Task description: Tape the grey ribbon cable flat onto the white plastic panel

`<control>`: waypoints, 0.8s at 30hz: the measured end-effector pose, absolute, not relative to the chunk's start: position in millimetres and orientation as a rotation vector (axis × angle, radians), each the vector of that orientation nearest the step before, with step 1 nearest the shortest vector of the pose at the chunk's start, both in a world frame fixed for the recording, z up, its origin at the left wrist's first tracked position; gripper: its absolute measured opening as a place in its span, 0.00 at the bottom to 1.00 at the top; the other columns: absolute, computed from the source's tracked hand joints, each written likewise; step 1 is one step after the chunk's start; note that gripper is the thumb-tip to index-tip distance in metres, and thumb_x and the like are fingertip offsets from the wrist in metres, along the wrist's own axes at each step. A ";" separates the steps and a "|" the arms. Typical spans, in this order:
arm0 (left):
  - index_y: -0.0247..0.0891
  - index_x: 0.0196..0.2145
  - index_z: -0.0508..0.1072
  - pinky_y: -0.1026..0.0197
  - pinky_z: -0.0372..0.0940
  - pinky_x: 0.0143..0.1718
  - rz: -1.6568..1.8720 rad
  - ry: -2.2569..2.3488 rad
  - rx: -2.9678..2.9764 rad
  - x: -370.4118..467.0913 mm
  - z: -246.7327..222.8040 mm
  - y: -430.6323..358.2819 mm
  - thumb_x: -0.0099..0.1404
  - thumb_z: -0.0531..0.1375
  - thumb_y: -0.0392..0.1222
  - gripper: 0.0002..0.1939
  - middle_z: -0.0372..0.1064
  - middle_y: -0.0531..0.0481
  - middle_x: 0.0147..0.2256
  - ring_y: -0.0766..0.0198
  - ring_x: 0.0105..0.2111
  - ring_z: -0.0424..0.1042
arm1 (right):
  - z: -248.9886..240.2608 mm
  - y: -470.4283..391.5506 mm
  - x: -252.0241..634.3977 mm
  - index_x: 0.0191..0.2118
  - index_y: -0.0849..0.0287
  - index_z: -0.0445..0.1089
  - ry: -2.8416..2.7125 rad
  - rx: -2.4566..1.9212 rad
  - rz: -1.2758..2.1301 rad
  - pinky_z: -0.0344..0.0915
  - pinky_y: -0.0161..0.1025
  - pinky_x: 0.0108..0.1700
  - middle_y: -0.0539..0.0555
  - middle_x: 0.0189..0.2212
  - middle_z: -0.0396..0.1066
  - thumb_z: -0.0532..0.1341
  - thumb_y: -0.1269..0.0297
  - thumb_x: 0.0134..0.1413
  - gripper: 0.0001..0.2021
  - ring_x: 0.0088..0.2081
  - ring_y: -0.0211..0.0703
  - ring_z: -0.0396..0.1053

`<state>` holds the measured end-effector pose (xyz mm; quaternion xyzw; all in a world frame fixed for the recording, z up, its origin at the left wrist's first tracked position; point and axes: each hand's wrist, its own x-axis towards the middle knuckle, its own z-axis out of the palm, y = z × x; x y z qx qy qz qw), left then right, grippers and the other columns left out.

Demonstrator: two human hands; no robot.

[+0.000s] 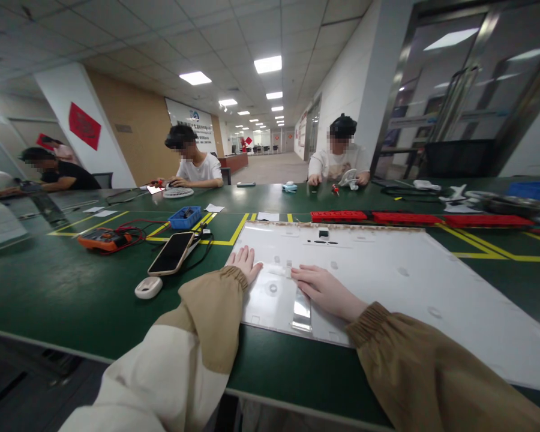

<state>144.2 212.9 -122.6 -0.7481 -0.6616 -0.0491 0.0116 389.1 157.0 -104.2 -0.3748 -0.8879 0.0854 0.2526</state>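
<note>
A large white panel (387, 300) lies flat on the green table in front of me, with faint round marks and small dark slots near its far edge. My left hand (245, 263) rests flat at the panel's left edge, fingers spread. Over the panel, my right hand (326, 290) stretches its fingers to the left, their tips at a small pale strip (278, 271). Whether the fingertips grip that strip or only touch it is hard to see. A shiny clear strip (302, 313) lies below the right hand, running to the panel's near edge.
Left of the panel are a phone (171, 253), a white rounded case (148, 287), an orange multimeter (104, 239) and a blue tray (184, 218). Red strips (402, 219) line the panel's far side. Two people sit across the table, with a white fan (179, 192) near one.
</note>
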 end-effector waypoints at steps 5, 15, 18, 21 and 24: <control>0.34 0.63 0.50 0.47 0.41 0.62 -0.171 -2.048 -2.330 144.9 -123.5 212.4 0.68 0.41 0.50 0.29 0.39 0.40 0.64 0.54 0.64 0.42 | -109.7 162.7 381.8 0.53 0.56 0.68 -2.456 -1.123 0.125 0.52 0.57 0.58 0.55 0.54 0.66 0.51 0.66 0.60 0.17 0.57 0.54 0.58; 0.31 0.63 0.49 0.48 0.41 0.62 -0.160 -2.040 -2.357 146.8 -122.6 211.7 0.68 0.41 0.48 0.29 0.39 0.39 0.64 0.54 0.64 0.41 | -96.1 157.4 360.7 0.44 0.62 0.70 -2.521 -1.195 -0.120 0.58 0.48 0.52 0.59 0.45 0.70 0.55 0.65 0.58 0.11 0.48 0.52 0.64; 0.32 0.63 0.49 0.47 0.41 0.62 -0.166 -2.019 -2.373 146.8 -123.1 212.6 0.68 0.42 0.48 0.29 0.39 0.39 0.64 0.54 0.64 0.42 | -94.5 158.8 355.5 0.42 0.64 0.69 -2.551 -1.190 -0.189 0.61 0.45 0.47 0.61 0.42 0.68 0.54 0.65 0.59 0.11 0.44 0.50 0.64; 0.33 0.63 0.49 0.47 0.42 0.62 -0.168 -1.990 -2.392 146.3 -123.2 213.2 0.68 0.42 0.47 0.28 0.39 0.40 0.64 0.54 0.64 0.42 | -97.2 163.1 353.0 0.44 0.64 0.68 -2.554 -1.194 -0.243 0.60 0.45 0.47 0.62 0.44 0.67 0.53 0.64 0.60 0.12 0.46 0.51 0.62; 0.34 0.63 0.49 0.48 0.42 0.62 -0.173 -1.983 -2.400 146.0 -122.5 212.8 0.68 0.42 0.46 0.28 0.39 0.40 0.64 0.54 0.64 0.42 | -100.5 167.5 352.1 0.48 0.65 0.66 -2.548 -1.220 -0.254 0.59 0.47 0.48 0.62 0.48 0.67 0.52 0.63 0.60 0.15 0.48 0.54 0.61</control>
